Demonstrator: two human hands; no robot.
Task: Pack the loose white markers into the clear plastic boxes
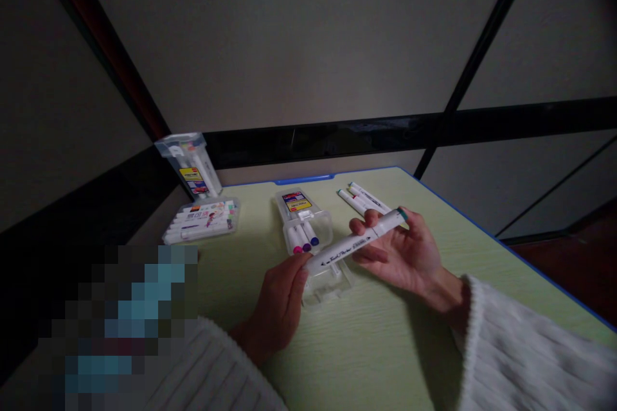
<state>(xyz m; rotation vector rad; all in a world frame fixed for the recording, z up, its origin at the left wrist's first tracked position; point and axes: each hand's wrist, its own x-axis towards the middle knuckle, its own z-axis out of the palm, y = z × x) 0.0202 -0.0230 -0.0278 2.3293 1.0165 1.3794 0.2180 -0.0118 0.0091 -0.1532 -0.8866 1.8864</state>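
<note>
A white marker (347, 247) with a dark green end is held up at a slant above the table, its printed side toward me. My left hand (282, 298) is closed on its lower left end. At the upper right end, my right hand (402, 253) grips it between thumb and fingers near the green tip. Beneath and behind the marker lies a clear plastic case (299, 209), its lid folded down toward me, with pink, purple and blue marker ends showing at its mouth. Part of that lid is hidden by the marker and my left hand.
Several white markers (359, 199) lie at the back right of the pale green table (347, 359). On the left, a filled marker case (202, 218) lies flat, and another case (190, 167) stands upright behind it. A panelled wall borders the table's back edge.
</note>
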